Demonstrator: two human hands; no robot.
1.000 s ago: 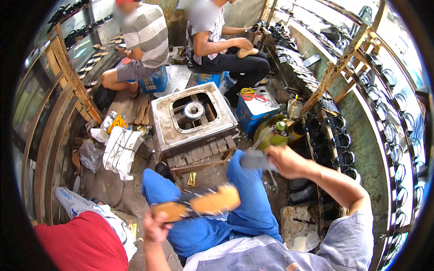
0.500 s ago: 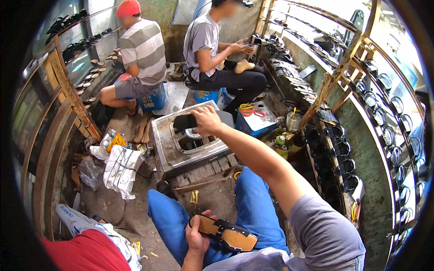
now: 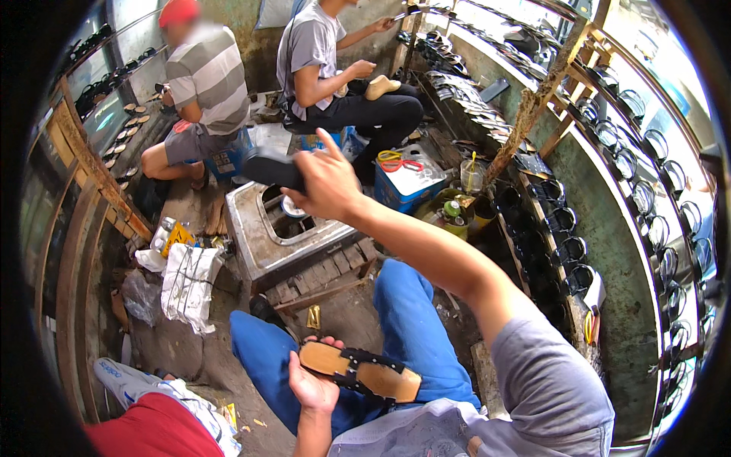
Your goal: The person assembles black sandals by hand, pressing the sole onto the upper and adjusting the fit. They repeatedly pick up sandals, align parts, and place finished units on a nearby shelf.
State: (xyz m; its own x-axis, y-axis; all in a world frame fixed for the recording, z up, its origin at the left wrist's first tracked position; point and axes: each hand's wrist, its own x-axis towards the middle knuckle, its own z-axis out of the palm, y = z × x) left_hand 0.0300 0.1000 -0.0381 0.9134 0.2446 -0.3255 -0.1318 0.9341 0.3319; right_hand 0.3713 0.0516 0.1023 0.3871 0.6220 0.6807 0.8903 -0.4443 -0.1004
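Observation:
My left hand [image 3: 314,390] lies palm up over my lap, its fingers curled under a sandal [image 3: 378,376] with a tan footbed and a black studded strap. My right arm stretches forward, and my right hand [image 3: 333,181] grips a dark sole-shaped piece [image 3: 274,169] by its near end, index finger pointing up. That piece is held above the far side of a low metal-topped stand [image 3: 245,242] with a rounded opening. Inside the opening a round, pale-rimmed container [image 3: 292,206] shows in part.
Blue boxes, one [image 3: 407,190] topped with red- and yellow-handled scissors [image 3: 399,161], stand beyond the stand. Two seated people [image 3: 209,84] [image 3: 316,65] work at the back. Racks of sandals [image 3: 567,244] line the right. A tied white bundle [image 3: 190,283] lies left, near a red-clothed person [image 3: 156,426].
My right hand has raised the dark piece from over the stand's opening, up and leftward. My left thumb has opened off the sandal. The grey-shirted person's far arm has reached out toward the rack.

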